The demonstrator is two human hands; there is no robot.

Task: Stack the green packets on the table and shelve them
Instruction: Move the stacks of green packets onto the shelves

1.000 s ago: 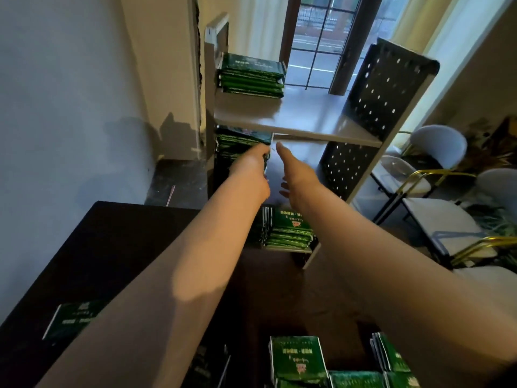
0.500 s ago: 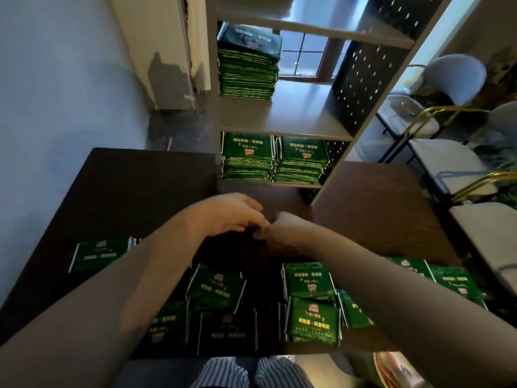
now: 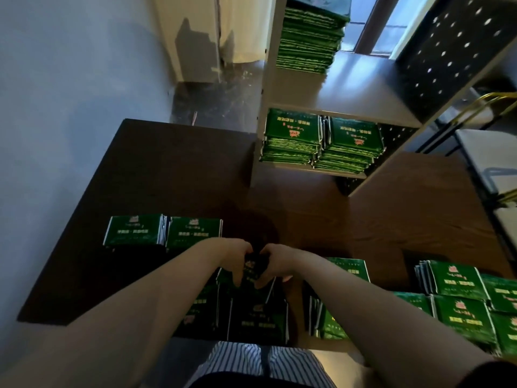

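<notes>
Grip: left hand (image 3: 233, 257), right hand (image 3: 278, 264) curl round green packet (image 3: 253, 271) | open table (image 3: 167, 177) stretch ahead to shelf (image 3: 267, 65)

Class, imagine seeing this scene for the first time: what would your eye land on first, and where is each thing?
The left hand and right hand meet at the near middle of the dark table, both gripping a green packet. Beyond the table, a shelf unit holds a tall stack above and two stacks side by side below. Loose packets lie spread along the table's near edge.
</notes>
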